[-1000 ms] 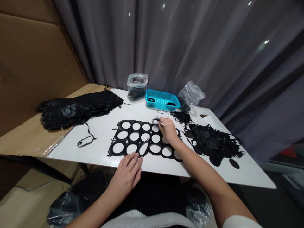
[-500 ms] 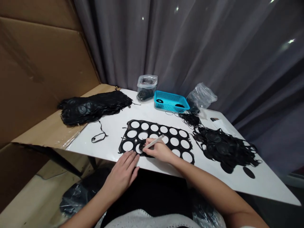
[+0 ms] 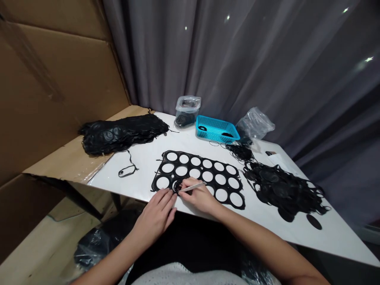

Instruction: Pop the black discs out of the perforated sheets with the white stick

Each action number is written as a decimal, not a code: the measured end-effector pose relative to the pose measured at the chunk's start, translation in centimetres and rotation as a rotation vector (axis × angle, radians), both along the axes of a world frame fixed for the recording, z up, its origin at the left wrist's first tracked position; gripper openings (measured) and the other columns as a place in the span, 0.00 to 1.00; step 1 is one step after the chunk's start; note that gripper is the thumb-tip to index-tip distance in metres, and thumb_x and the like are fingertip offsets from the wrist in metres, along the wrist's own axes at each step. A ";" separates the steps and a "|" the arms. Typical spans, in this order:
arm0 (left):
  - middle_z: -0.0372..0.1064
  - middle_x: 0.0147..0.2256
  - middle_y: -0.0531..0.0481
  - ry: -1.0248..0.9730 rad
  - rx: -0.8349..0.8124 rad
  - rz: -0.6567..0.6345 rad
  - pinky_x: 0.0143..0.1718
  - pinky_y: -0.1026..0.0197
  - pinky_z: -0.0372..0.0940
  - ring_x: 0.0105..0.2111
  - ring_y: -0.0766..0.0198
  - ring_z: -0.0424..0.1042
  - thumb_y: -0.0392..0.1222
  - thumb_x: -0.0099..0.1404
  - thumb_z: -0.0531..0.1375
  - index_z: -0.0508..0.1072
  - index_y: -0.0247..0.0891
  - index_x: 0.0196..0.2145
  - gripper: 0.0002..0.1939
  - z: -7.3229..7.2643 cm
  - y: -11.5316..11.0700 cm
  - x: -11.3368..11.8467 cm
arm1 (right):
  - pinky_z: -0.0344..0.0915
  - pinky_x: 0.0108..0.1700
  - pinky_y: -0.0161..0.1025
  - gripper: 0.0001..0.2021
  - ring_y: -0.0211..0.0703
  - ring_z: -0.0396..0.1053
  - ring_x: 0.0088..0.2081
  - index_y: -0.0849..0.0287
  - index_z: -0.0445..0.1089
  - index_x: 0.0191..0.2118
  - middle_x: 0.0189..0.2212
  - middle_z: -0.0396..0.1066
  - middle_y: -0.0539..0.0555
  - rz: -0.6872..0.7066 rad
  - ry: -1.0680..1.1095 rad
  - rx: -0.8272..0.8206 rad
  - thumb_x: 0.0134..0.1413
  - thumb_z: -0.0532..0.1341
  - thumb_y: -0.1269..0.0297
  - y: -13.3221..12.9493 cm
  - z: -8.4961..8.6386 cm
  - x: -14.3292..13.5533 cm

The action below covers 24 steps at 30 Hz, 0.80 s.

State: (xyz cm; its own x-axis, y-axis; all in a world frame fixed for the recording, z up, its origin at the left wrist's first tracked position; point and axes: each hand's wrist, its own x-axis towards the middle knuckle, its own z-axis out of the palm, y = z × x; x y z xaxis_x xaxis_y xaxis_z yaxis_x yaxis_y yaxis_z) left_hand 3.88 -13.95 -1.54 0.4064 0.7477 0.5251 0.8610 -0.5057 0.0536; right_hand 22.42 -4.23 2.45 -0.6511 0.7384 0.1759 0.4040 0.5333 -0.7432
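A thin black sheet with rows of round holes point(image 3: 202, 169) lies flat on the white table. My right hand point(image 3: 198, 194) pinches a slim pale pen-like tool point(image 3: 194, 186), its tip down at a hole in the sheet's near row. Some thin black rings point(image 3: 177, 185) are bunched by the fingers there; whether they are gripped too I cannot tell. My left hand point(image 3: 158, 208) rests palm down at the sheet's near edge, fingers stretched out, the tips touching the sheet beside that hole.
Right of the sheet lies a heap of black scraps and discs point(image 3: 282, 188). A blue basket point(image 3: 217, 126), a clear tub point(image 3: 187, 111) and a plastic bag point(image 3: 257, 122) stand behind. Stacked black sheets point(image 3: 124, 132) lie left, beside a cardboard wall point(image 3: 59, 67).
The pen-like tool has tipped from steep to nearly flat as my right hand turned. My left hand stays at the sheet's edge. The whole view has shifted slightly.
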 end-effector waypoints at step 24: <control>0.70 0.54 0.38 -0.104 0.041 0.121 0.58 0.48 0.65 0.56 0.50 0.68 0.37 0.71 0.56 0.68 0.32 0.57 0.18 -0.6 -1.4 -2.4 | 0.56 0.33 0.34 0.09 0.38 0.63 0.29 0.56 0.61 0.24 0.24 0.66 0.46 -0.022 0.063 -0.181 0.51 0.61 0.64 3.8 1.1 -3.9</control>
State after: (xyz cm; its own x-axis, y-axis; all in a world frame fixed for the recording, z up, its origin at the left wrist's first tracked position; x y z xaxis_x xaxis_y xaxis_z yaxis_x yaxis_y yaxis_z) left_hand 1.46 -15.33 -2.11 0.2570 0.7647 0.5909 0.9066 -0.4025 0.1266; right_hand 18.52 -0.43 3.54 -0.6264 0.7755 0.0793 0.3634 0.3804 -0.8504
